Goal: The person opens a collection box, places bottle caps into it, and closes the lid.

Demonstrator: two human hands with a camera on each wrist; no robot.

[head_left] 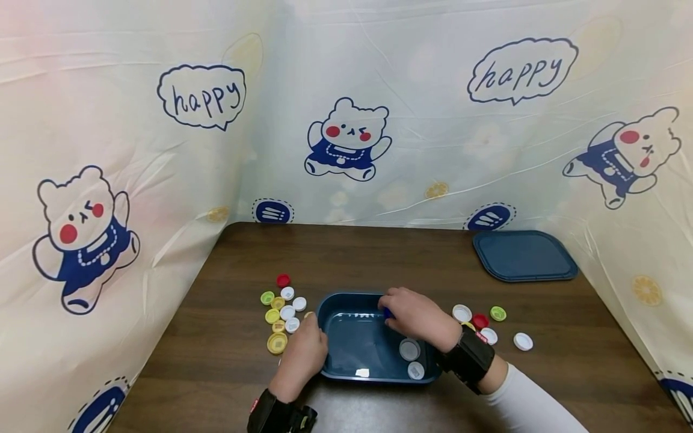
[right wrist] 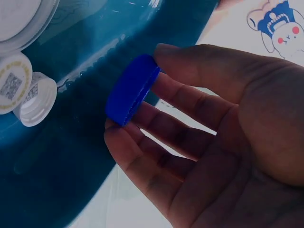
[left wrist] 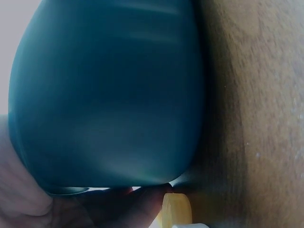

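Note:
In the head view a blue plastic tray [head_left: 357, 361] lies on the table, with white bottle caps [head_left: 409, 349] in its right part. My left hand [head_left: 304, 355] grips the tray's left rim; in the left wrist view the tray's outer wall [left wrist: 109, 95] fills most of the picture and the fingers [left wrist: 147, 202] lie along its edge. Above the far right part of the tray, my right hand [head_left: 414, 316] pinches a blue bottle cap [right wrist: 133, 89] between thumb and fingers. The cap is tilted. Under it to the left, the right wrist view has several white caps [right wrist: 40, 102] in the tray.
Left of the tray several yellow, white, green and red caps [head_left: 277, 343] lie in a loose group. More caps [head_left: 523, 341] in white, red, green and yellow are to its right, partly behind the right wrist. A blue flat lid [head_left: 525, 255] lies at the back right.

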